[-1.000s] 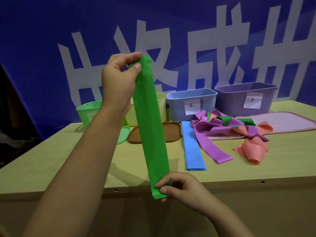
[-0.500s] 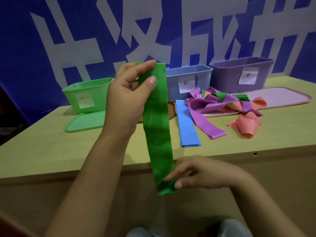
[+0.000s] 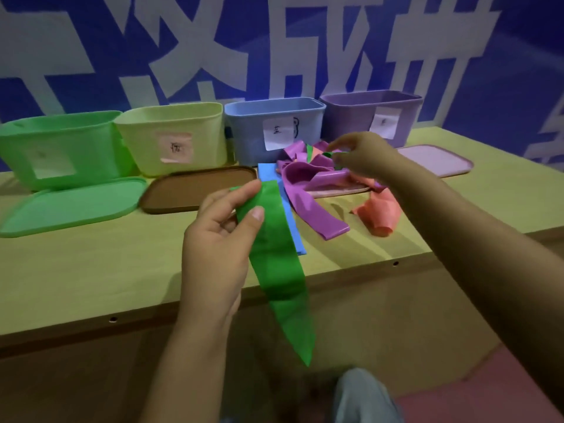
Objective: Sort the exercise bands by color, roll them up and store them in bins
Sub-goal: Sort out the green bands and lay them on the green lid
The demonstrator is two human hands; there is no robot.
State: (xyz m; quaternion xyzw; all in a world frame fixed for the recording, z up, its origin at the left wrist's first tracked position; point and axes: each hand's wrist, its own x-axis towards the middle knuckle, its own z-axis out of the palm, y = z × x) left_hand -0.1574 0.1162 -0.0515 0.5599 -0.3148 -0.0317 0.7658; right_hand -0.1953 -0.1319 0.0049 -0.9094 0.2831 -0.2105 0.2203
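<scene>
Left hand (image 3: pixel 218 239) fingers pinching hanging green band (image 3: pixel 276 264), right hand (image 3: pixel 361 155) fingers pinching tangled green band (image 3: pixel 331 154)

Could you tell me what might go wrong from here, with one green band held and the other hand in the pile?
1. The right hand pinches a second green band tangled under purple bands; pulling may drag them and the orange band off the table edge.
2. The green band hangs loose from the left hand, so it could slip or twist before rolling.
</scene>
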